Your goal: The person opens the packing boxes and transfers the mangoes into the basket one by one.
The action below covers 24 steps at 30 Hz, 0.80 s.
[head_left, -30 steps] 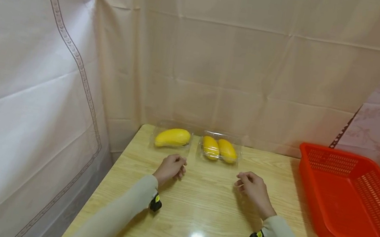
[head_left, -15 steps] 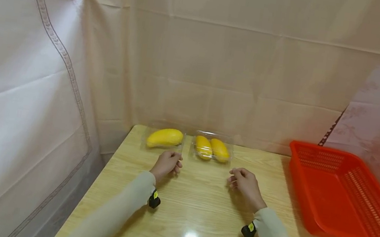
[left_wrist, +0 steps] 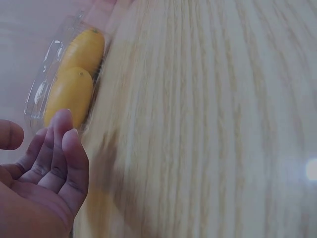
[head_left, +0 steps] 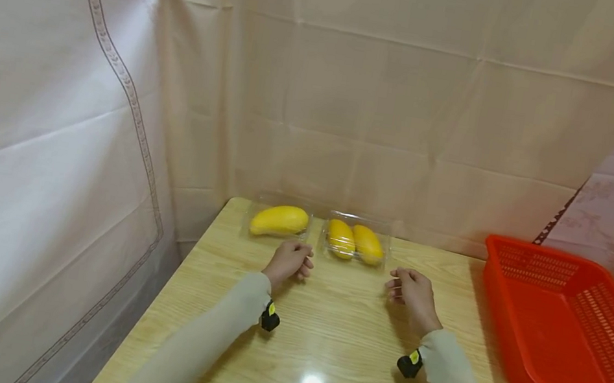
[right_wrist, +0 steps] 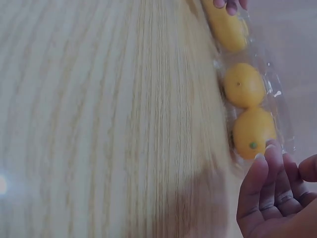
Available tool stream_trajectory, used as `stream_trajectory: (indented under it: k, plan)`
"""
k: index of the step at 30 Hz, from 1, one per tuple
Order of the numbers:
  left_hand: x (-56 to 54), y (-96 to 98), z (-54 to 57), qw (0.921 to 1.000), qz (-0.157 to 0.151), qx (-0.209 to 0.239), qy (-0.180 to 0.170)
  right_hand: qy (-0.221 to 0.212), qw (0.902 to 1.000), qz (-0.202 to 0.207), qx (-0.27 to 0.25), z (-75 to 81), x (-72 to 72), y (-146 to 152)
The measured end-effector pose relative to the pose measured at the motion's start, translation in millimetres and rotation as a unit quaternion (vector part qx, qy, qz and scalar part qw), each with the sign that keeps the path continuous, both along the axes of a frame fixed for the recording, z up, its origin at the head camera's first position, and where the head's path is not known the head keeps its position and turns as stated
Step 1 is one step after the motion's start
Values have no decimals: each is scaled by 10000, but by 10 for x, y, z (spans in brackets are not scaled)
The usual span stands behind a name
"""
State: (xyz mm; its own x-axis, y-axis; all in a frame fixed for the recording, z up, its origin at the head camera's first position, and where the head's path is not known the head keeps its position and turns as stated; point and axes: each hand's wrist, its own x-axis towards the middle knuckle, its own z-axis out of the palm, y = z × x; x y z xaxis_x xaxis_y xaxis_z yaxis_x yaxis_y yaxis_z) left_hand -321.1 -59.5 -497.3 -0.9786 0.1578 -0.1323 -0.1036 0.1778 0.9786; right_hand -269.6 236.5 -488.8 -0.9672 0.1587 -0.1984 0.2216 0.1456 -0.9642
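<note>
Holding nothing with loosely curled left hand (head_left: 290, 260) and right hand (head_left: 413, 295); best pinch two-mango box (head_left: 384, 236) evenly, lightly (flimsy-looking).

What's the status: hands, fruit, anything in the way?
Left hand and right hand empty. Three yellow fruits in two clear boxes. Path to boxes looks unobstructed.

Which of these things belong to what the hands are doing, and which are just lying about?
Likely part of it:
left hand; right hand, both holding nothing
left clear box with long yellow fruit
right clear box with two yellow fruits

Seemingly just there:
red basket, untouched
wooden table
hanging cloth
</note>
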Motion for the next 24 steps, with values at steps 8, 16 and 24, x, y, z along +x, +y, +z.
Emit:
stream_trajectory:
  k: [8, 16, 24]
  plan:
    - [-45, 64, 14, 10000, -47, 54, -6, -67, 9999, 50, -68, -35, -76, 45]
    - [-107, 129, 23, 9999, 21, 142, -62, -57, 9994, 51, -340, -68, -173, 38]
    - [-96, 193, 16, 9997, 45, 198, -99, -147, 9974, 166, -679, -84, -212, 49]
